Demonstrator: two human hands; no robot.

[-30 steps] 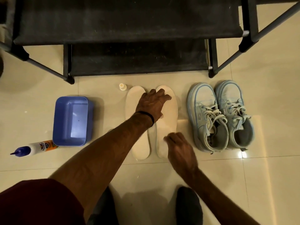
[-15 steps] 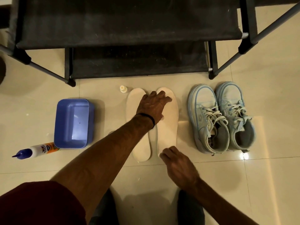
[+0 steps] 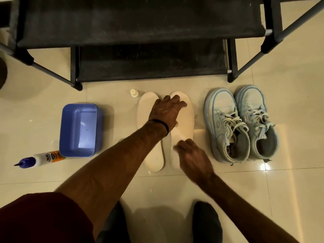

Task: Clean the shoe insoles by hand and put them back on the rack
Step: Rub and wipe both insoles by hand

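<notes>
knees in dark trousers and a maroon sleeve (image 3: pixel 38 218) fill the near edge of the glossy cream tiled floor (image 3: pixel 289 199), where a person crouches over the work. right hand (image 3: pixel 193 157), blurred, lies over the heel end of the right-hand pale cream foam insole (image 3: pixel 184 127), fingers loosely bent toward it; whether they grasp anything cannot be told. left hand (image 3: pixel 166 111), a thin black band at its wrist, reaches across the left-hand pale cream foam insole (image 3: pixel 150 155) and presses flat, fingers spread and straight, on the toe end of the right-hand one, clutching nothing. both insoles lie side by side, toes pointing away, near the middle of the floor.

toward the floor's left edge lies a white glue bottle with an orange label and a blue nozzle (image 3: pixel 38 159) on its side, its base just beside the near corner of a blue rectangular plastic tub (image 3: pixel 79 130). right of the insoles, apart from them, stands a pair of pale blue lace-up canvas sneakers (image 3: pixel 242 123), touching each other. a small white bottle cap (image 3: pixel 134 93) sits just beyond the left insole's toe. farthest off stands a black metal-framed shoe rack with dark fabric shelves (image 3: pixel 140 23), two tiers showing.
</notes>
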